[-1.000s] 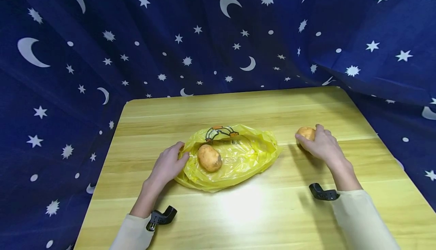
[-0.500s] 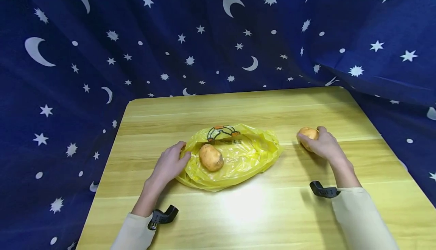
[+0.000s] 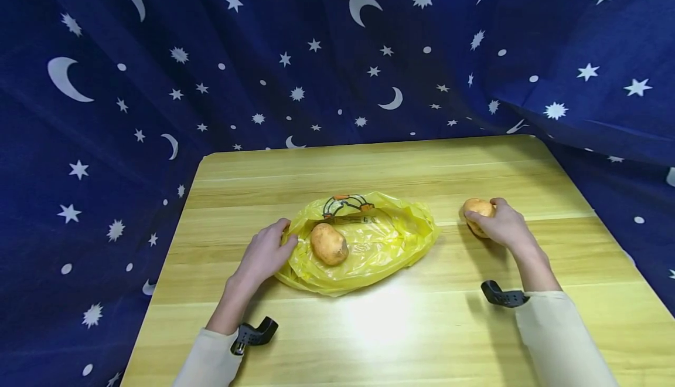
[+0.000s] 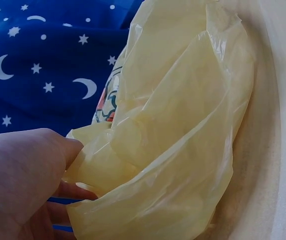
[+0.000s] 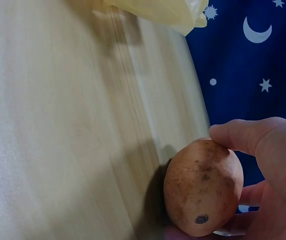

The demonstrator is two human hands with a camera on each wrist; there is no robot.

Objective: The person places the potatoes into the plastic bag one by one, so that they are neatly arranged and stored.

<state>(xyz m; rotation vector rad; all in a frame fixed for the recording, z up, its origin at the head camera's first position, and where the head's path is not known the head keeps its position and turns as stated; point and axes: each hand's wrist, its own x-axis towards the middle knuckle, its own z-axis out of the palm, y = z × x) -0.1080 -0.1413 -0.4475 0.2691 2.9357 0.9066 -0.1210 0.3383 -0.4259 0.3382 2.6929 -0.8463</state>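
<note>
A yellow plastic bag point(image 3: 371, 258) lies spread with its mouth open at the middle of the table. One potato point(image 3: 329, 244) rests on the bag's left part, its skin pale brown. My left hand point(image 3: 265, 251) holds the bag's left edge. In the left wrist view the thin yellow plastic point(image 4: 177, 120) reaches up from that hand, and the potato does not show there. To the right of the bag, my right hand point(image 3: 503, 224) grips a second potato point(image 3: 477, 209) between thumb and fingers. In the right wrist view this potato point(image 5: 202, 190) has a dark spot near its lower end.
The wooden table point(image 3: 432, 322) has rounded back corners. A dark blue curtain point(image 3: 237, 82) with moons and stars hangs behind it and at both sides. Black devices are strapped to the left wrist point(image 3: 254, 334) and the right wrist point(image 3: 503, 296).
The right hand has drawn its potato slightly toward me and turned it, with the thumb now across its front. The left hand stays at the bag. The whole head view has shifted a little.
</note>
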